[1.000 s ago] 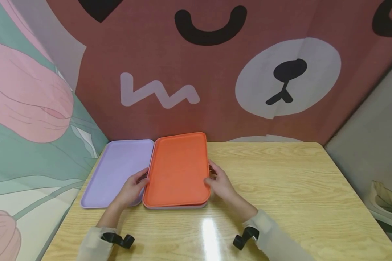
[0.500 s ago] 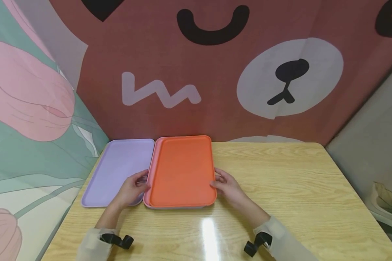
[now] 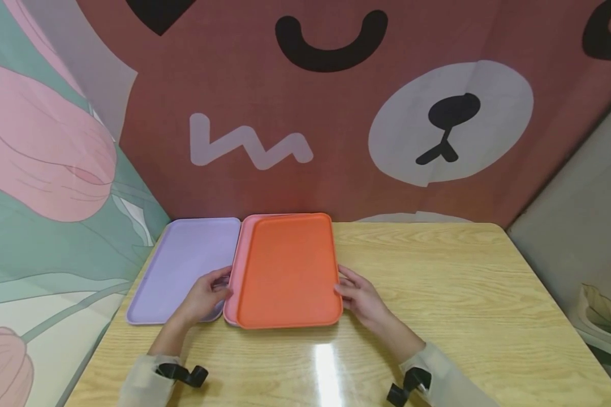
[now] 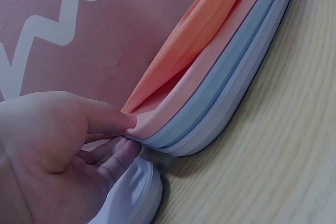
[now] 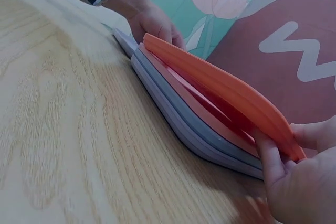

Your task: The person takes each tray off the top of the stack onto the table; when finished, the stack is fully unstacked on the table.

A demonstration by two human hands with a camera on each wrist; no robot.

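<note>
An orange tray [image 3: 291, 271] lies tilted over a stack in the head view, shifted right so a strip of the pink tray [image 3: 238, 271] shows at its left. My right hand [image 3: 366, 299] pinches the orange tray's right edge, which is lifted off the stack in the right wrist view. My left hand [image 3: 201, 297] pinches the pink tray's rim at the left edge, thumb on top and fingers below. Under the pink tray, a blue tray [image 4: 210, 95] and pale lavender trays [image 4: 239, 109] show in the left wrist view.
A purple tray [image 3: 196, 249] lies flat left of the stack, partly behind my left hand. The wooden table [image 3: 427, 271] meets a wall hanging printed with a bear [image 3: 336, 113] at the back. Something beige [image 3: 603, 316] stands beyond the right edge.
The orange tray has slid right and slightly toward me in my right hand, uncovering the pink tray's left strip. My left hand has stayed at the stack's left edge.
</note>
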